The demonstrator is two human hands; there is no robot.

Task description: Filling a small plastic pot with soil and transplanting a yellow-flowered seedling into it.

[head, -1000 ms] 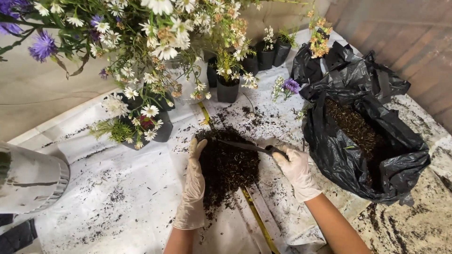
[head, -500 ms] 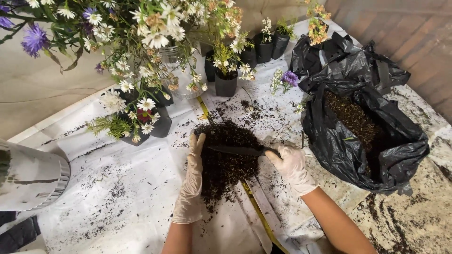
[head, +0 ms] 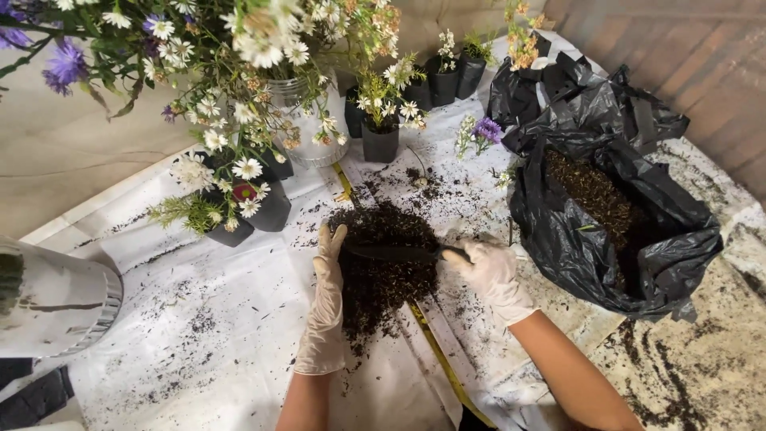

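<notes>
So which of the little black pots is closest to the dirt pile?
The small black pot holding white daisies, standing right behind the soil pile. The other black pots sit farther off, along the back or over to the left.

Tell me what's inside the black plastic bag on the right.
The black plastic bag lies open, with dark, coarse potting soil showing through its mouth. How deep the soil goes, or whether anything is buried in it, is hidden by the bag's folds.

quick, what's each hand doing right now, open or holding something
Left hand: open and flat, its edge against the soil pile.
Right hand: closed on the handle of a dark trowel over the soil.
</notes>
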